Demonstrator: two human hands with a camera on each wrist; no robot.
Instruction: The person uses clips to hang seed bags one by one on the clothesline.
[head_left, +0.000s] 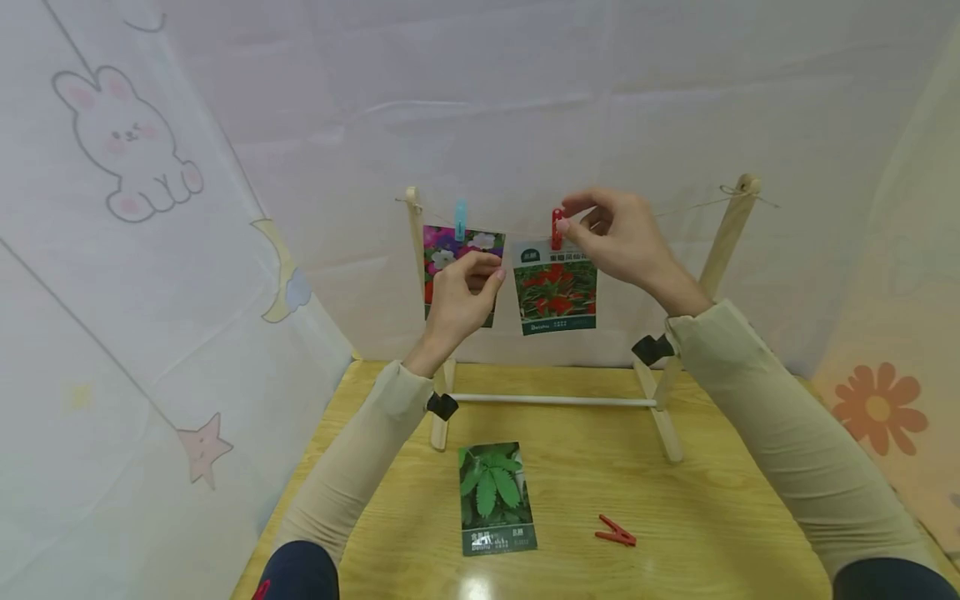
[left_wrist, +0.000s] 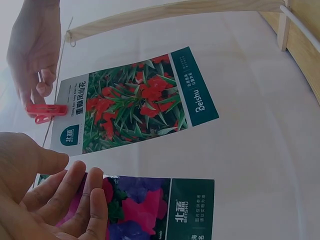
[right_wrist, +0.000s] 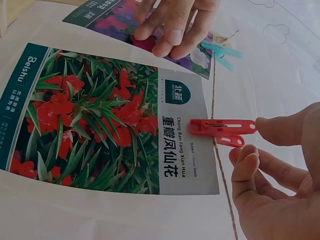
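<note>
A seed packet with red flowers (head_left: 556, 292) hangs from a twine line (right_wrist: 226, 192), held by a red clothespin (right_wrist: 222, 126). My right hand (head_left: 618, 237) is at that clothespin; its thumb is against or very near the clip's end, and the loosely bent fingers lie just below the other leg. My left hand (head_left: 463, 300) is raised in front of a second hanging packet with purple and pink flowers (left_wrist: 137, 207), its fingers loosely bent and holding nothing. A light blue clothespin (head_left: 461, 221) clips that packet to the twine. The left hand hides part of it.
A wooden stand (head_left: 731, 229) carries the twine between two posts, with a white rod (head_left: 555, 401) low across it. On the wooden table (head_left: 405, 517) lie a green-leaf seed packet (head_left: 497, 492) and another red clothespin (head_left: 617, 532). Printed cloth walls surround the table.
</note>
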